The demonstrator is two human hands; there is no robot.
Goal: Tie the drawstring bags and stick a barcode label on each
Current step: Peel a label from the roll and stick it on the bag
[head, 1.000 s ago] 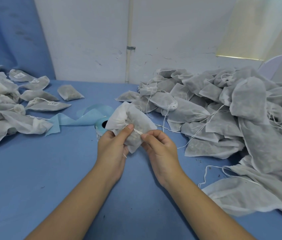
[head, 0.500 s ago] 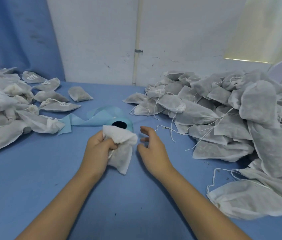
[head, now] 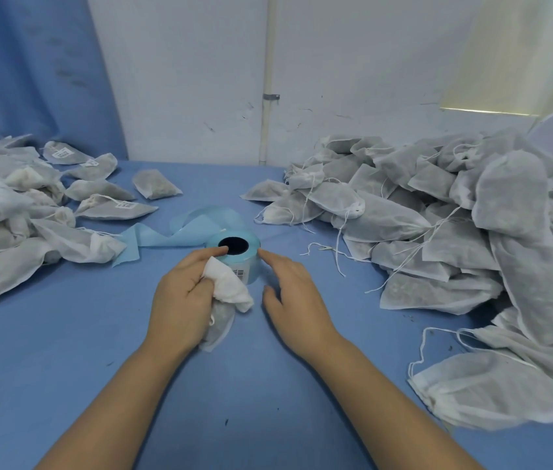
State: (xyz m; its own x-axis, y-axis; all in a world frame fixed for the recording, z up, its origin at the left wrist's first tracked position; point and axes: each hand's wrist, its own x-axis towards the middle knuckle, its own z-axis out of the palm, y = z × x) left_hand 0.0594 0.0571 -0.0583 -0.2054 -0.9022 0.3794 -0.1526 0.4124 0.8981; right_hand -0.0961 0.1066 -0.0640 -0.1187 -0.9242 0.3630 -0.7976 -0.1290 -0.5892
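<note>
Now the white drawstring bag (head: pixel 229 291) sits bunched in the left hand (head: pixel 181 300), whose fingers curl round its gathered neck; the bag's body hangs under the palm. Just beyond that grip stands the pale-blue label roll (head: pixel 249 262) with a barcode label (head: pixel 240 275) showing on its side. The left forefinger touches the roll's top rim. The right hand (head: pixel 297 300), fingers loose and holding nothing, points its forefinger at the roll's other side. Labelled bags (head: pixel 112 208) lie far left of the grip, and a heap of loose-stringed bags (head: pixel 438 239) lies right of it.
</note>
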